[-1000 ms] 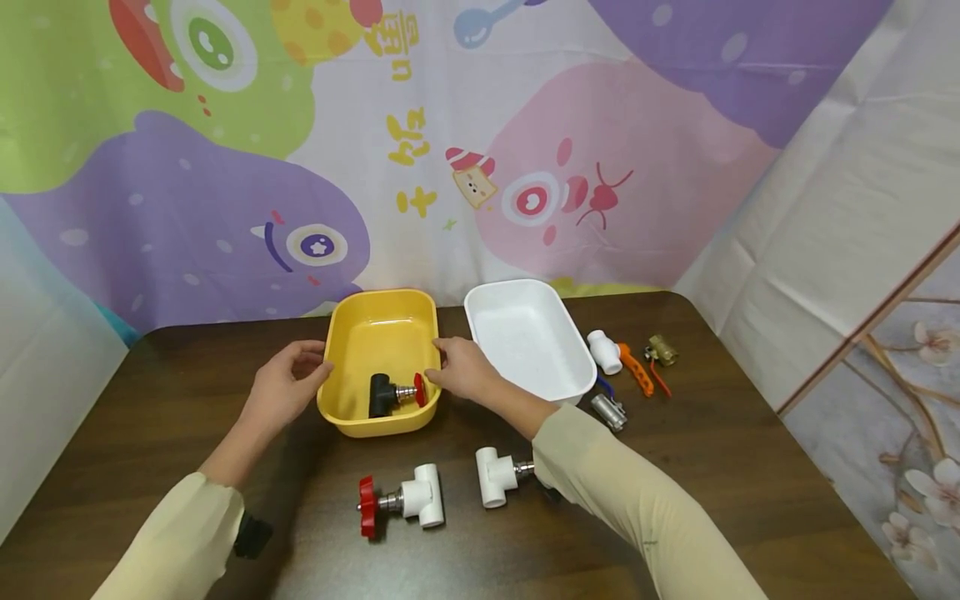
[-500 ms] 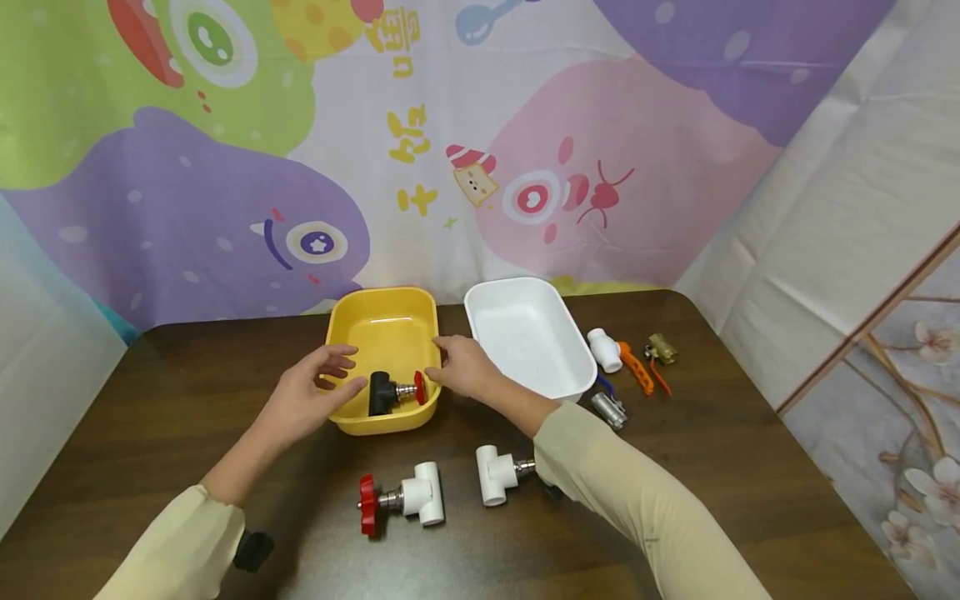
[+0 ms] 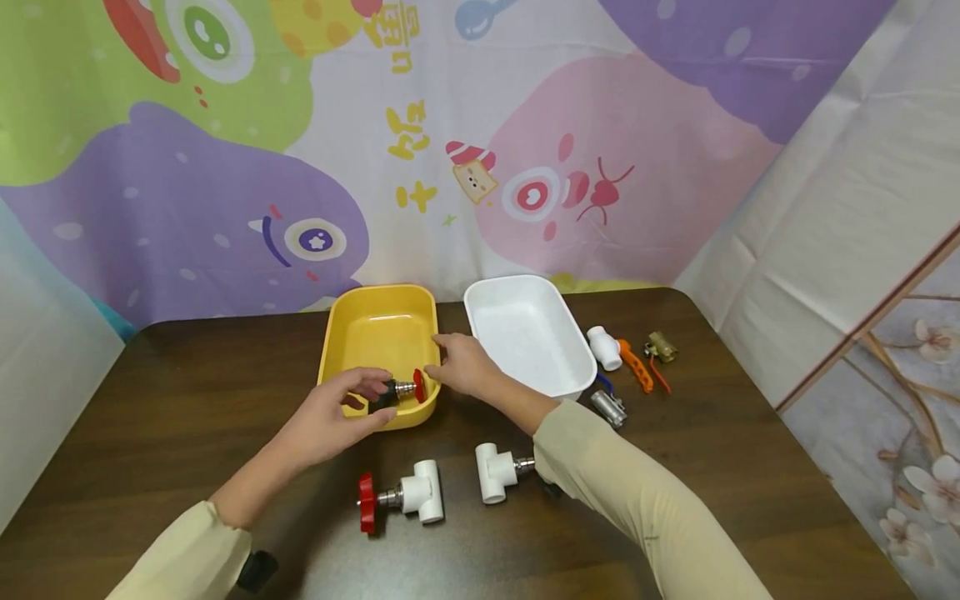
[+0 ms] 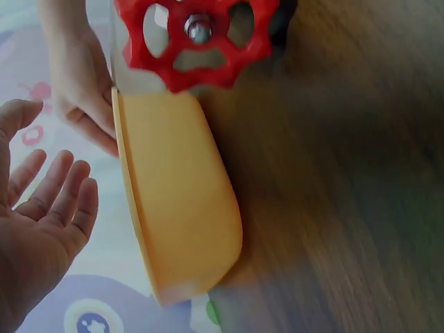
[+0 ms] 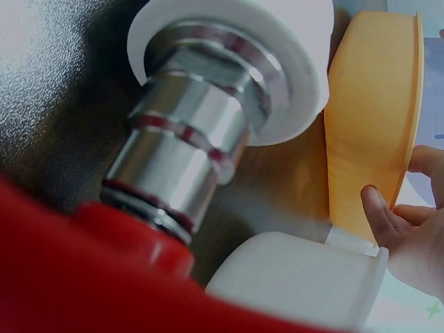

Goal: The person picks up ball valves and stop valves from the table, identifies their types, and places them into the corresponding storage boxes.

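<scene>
My left hand [image 3: 333,417] hovers over the front left of the yellow bin [image 3: 378,333], its fingers loosely bent and apart, with nothing between them. Under its fingertips lies a black tee-shaped stop valve with a red handwheel [image 3: 418,386], its black body partly hidden by the hand. At the bin's right side, my right hand [image 3: 467,367] pinches the rim between thumb and fingers; the right wrist view shows its thumb [image 5: 378,211] against the outer wall. In front of the bin lies a white stop valve [image 3: 422,492] with a red handwheel.
A second white stop valve [image 3: 495,473] lies partly under my right sleeve. The white bin [image 3: 525,342] stands right of the yellow one. Beside it are a white ball valve [image 3: 604,348] with an orange lever, a brass valve [image 3: 662,346] and a silver valve [image 3: 609,409].
My left hand has moved from the yellow bin's left rim, rightward and toward me, to above the black stop valve. My right hand has stayed at the right rim.
</scene>
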The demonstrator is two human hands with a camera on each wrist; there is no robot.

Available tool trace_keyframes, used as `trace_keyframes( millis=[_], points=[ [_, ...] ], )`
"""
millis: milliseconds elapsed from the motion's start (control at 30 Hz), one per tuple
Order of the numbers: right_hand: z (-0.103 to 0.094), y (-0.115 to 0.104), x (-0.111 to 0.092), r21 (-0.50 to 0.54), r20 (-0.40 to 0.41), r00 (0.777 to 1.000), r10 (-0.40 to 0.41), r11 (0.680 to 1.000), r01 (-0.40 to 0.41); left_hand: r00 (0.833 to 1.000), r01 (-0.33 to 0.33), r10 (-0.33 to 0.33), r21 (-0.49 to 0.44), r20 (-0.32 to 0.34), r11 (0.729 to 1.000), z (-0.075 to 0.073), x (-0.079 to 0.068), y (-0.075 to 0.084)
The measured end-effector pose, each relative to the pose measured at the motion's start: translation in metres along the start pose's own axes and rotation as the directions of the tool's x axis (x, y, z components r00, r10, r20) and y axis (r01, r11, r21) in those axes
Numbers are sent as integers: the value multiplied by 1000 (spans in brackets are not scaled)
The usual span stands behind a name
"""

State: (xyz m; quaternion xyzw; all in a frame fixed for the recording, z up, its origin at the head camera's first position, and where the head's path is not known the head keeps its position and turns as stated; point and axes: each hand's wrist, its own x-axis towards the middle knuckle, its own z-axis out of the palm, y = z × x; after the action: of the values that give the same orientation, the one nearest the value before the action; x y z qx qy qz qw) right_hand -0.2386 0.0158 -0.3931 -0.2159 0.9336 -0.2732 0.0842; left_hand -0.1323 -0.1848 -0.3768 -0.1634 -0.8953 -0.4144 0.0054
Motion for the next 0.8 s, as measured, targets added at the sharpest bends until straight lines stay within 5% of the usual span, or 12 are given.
trace_keyframes(
  millis=[233, 800],
  points=[
    [0, -1, -1, -2, -5, 1000, -4, 1000, 4, 992, -106, 106, 3, 66, 994, 11, -5, 5],
    [1, 1, 0, 1, -7, 1000, -7, 1000, 7, 945, -181, 165, 33, 283, 983, 35, -23, 1]
  ],
)
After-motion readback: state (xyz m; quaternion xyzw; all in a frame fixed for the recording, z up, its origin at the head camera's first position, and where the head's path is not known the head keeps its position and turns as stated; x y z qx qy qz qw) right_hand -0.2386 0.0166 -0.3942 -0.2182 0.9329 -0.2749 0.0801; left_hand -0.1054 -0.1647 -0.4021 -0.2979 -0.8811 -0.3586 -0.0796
